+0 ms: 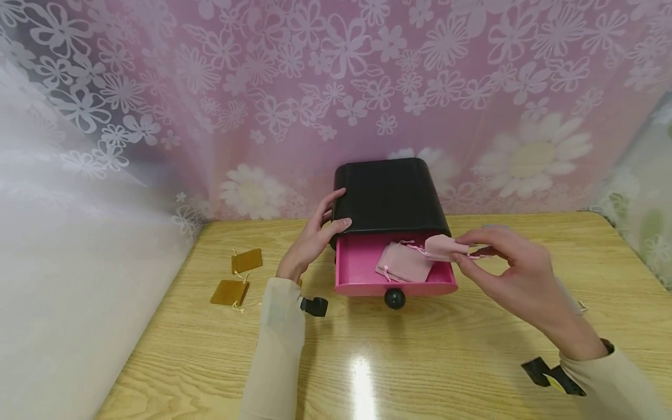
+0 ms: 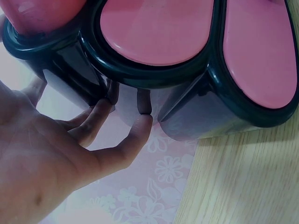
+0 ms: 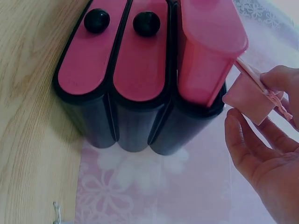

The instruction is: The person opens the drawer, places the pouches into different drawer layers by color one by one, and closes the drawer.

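Note:
A black organizer point(image 1: 385, 195) with pink drawers stands on the table. Its top pink drawer point(image 1: 359, 261) is pulled out, and pale pink drawstring pouches point(image 1: 404, 262) lie toward the right inside it. My left hand point(image 1: 310, 242) rests on the organizer's left side, thumb at the upper front edge; in the left wrist view its fingertips point(image 2: 142, 122) touch the dark side wall. Over the drawer's right end, my right hand point(image 1: 517, 274) pinches another pink drawstring pouch point(image 1: 441, 246) between thumb and fingers. The right wrist view shows this pouch point(image 3: 250, 95) beside the drawer wall.
Two mustard drawstring pouches point(image 1: 247, 261) lie on the table at left. Grey flat pieces point(image 1: 569, 296) are partly hidden behind my right hand. Two lower drawers point(image 3: 140, 65) with black knobs are closed. A flowered curtain point(image 1: 315, 105) hangs behind the table.

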A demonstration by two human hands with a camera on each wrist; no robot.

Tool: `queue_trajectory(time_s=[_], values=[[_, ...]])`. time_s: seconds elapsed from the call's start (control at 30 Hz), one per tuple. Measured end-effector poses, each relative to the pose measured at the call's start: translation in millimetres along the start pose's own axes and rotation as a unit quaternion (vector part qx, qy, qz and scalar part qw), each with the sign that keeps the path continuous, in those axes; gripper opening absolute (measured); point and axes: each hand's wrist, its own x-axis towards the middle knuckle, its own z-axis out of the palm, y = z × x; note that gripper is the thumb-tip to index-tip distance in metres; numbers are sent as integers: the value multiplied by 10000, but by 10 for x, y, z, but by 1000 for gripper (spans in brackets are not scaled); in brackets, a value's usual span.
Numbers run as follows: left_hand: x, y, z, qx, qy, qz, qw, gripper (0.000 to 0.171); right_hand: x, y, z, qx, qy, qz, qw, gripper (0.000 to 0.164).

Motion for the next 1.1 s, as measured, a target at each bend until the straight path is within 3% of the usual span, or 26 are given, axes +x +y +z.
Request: queue_trajectory(time_s=[0.27, 0.47, 0.83, 1.1], values=[[8, 3, 4, 108, 11, -43, 9999, 61, 85, -15, 151, 154, 24, -319, 9994, 51], [2, 4, 0, 71, 12, 0, 10000, 61, 123, -12, 232, 290, -207, -439, 9984, 50], [-4, -11, -5, 17, 5, 35, 10000, 61, 172, -67, 341, 127, -322, -630, 9974, 37], [0, -21, -5, 51, 17, 51, 10000, 62, 207, -95, 386, -98, -516, -644, 9965, 40]])
